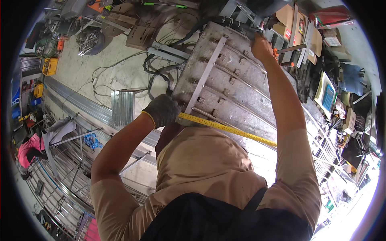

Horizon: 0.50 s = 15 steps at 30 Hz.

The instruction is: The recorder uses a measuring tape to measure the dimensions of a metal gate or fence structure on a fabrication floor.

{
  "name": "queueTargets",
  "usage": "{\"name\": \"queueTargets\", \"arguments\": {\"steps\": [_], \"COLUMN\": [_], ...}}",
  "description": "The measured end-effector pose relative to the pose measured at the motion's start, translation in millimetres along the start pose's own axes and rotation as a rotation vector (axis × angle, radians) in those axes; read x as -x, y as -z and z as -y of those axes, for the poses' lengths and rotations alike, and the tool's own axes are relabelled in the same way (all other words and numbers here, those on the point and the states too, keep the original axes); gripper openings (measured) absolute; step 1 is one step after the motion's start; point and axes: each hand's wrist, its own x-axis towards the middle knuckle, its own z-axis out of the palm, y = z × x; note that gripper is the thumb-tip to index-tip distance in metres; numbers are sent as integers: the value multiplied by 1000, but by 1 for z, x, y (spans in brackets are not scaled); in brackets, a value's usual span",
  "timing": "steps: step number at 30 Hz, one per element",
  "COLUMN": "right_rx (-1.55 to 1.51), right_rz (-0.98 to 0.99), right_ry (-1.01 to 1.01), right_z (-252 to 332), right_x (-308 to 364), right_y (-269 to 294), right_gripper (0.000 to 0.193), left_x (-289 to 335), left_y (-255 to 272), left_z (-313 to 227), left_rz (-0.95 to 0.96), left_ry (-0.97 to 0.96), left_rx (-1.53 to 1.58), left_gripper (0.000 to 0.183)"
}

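My left hand (163, 111), in a grey knit glove with a yellow cuff, is closed at the near left corner of the metal table. From its fingers a yellow tape measure blade (227, 128) runs right along the near edge, passing in front of my body. My bare right hand (261, 46) reaches to the table's far right corner. Its fingers are curled around something I cannot make out; a small red and white tip (261, 26) shows just beyond them. Between my hands a metal frame (206, 76) of a flat bar and several thin rods lies on the table.
The worn metal table (189, 76) has dark cables (150, 76) at its left. An orange-handled clamp (291, 49) sits by its right edge, near cardboard and a blue calculator (329, 96). Metal profiles (122, 106) lie on the left floor. A person in pink (30, 149) is at far left.
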Motion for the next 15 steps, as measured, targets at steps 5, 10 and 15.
{"name": "queueTargets", "arguments": {"steps": [5, 10, 15], "right_rx": [219, 317, 257], "right_rz": [259, 217, 114], "right_ry": [-73, 45, 330], "right_z": [-22, -10, 20], "right_x": [-11, -9, 8], "right_y": [-20, 7, 57], "right_gripper": [40, 31, 40], "left_x": [2, 2, 3], "left_y": [-1, 2, 4], "left_z": [-2, -3, -2], "left_rz": [-28, 9, 15], "left_ry": [-6, 37, 21], "left_rx": [-23, 10, 18], "left_gripper": [13, 14, 14]}}
